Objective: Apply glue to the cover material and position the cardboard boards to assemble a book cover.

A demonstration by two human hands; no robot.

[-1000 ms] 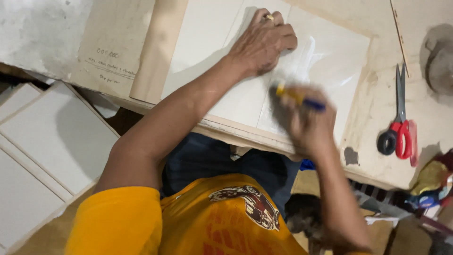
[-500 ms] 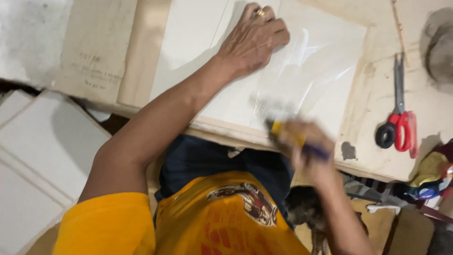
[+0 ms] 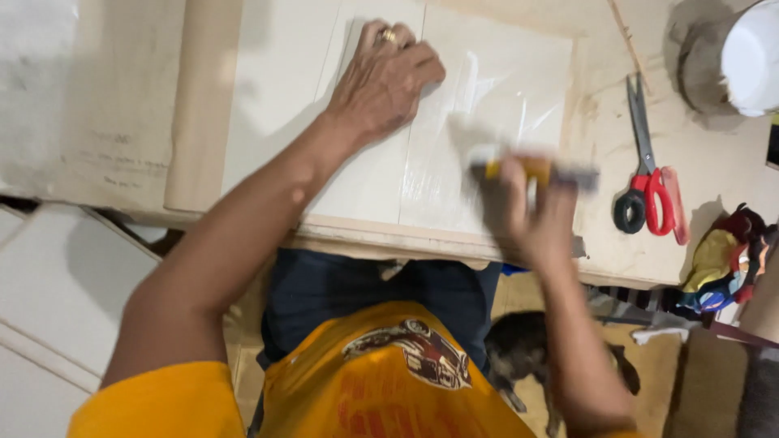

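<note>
Here my left hand [image 3: 385,81] lies flat, fingers [image 3: 418,69] spread and pressing on the white panel [image 3: 276,89], which rests on the worktop [image 3: 714,162] inside a pale wooden frame [image 3: 203,105]. The panel looks thin, stiff and smooth; its right half carries a glossy clear film [image 3: 503,89] that I judge slippery and easily creased, so I would hold it down with a flat palm as now, or lift it by the edges with both hands rather than by a corner. My right hand [image 3: 527,211] is closed tight around a small tool [image 3: 535,170], yellow in the middle and dark at the right end, blurred, at the near right of the panel; it seems light and hard, best gripped round its body. To the right lie scissors [image 3: 645,174] with one red and one black loop, blades pointing away. At the far left a pale cardboard sheet [image 3: 122,97] bears faint handwriting, too dim to make out. A grey and white roll [image 3: 730,57] stands at the far right corner.
</note>
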